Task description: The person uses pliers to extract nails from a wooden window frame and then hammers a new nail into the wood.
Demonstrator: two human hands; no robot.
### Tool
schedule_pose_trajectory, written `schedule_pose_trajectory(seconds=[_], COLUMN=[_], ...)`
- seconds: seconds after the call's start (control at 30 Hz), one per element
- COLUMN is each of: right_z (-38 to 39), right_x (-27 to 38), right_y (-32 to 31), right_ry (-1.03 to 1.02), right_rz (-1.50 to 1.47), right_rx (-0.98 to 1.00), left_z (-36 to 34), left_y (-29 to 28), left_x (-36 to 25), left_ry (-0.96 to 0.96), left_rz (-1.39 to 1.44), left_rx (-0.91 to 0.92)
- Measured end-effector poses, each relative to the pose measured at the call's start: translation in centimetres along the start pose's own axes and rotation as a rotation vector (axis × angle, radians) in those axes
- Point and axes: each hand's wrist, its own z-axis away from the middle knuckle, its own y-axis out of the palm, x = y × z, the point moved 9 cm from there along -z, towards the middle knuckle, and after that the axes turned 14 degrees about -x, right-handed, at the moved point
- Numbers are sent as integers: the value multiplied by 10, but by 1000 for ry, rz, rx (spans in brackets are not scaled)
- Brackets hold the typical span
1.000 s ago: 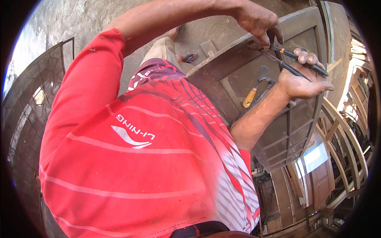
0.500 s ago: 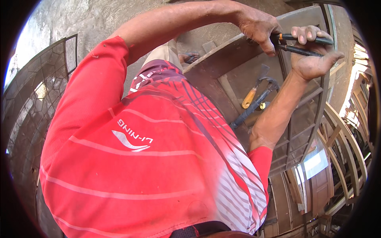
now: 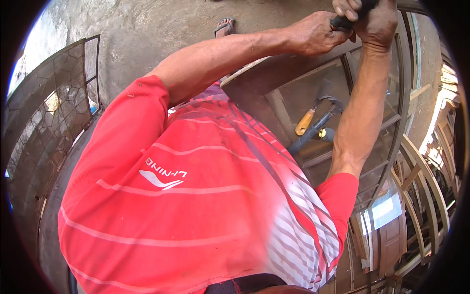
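At the top right, my right hand [image 3: 374,24] is wrapped round the dark handles of a tool that looks like pliers [image 3: 346,22]. My left hand [image 3: 317,35] is closed against the left end of the same tool, and its fingers hide the jaws. Both hands are above a brown wooden frame with glass panes [image 3: 274,78]. On the frame, below the hands, rest a claw hammer [image 3: 313,128] with a dark wrapped handle and a flat-bladed tool with a yellow-orange handle [image 3: 304,122]. Beside the hammer is a dark thing with a round yellow end [image 3: 322,133].
A dark metal grille with patterned panes [image 3: 54,103] stands on the left. Curved wooden pieces [image 3: 431,191] and stacked timber lie at the right. Near the top, a foot in a dark flip-flop [image 3: 225,27] is on the concrete floor [image 3: 147,29].
Both hands have moved up in view with the tool. My right hand was loosely spread on the two handles and is now closed round them. The foot appears farther up.
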Motion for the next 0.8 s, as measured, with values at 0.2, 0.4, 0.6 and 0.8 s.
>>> schedule_pose_trajectory(seconds=[0.2,0.4,0.6,0.8], right_z=[60,123,161,185], right_x=[51,70,58,46], right_y=[-43,-35,-33,-38], right_ry=[-229,-524,-561,-613], right_rz=[598,547,645,589], right_rx=[-336,-870,-1095,-1307], left_z=[4,-19,-13,-1], left_y=[0,12,24,46], left_x=[-15,-33,-27,-11], left_ry=[-236,46,36,-77], left_rz=[2,130,64,78], left_rx=[319,352,454,734])
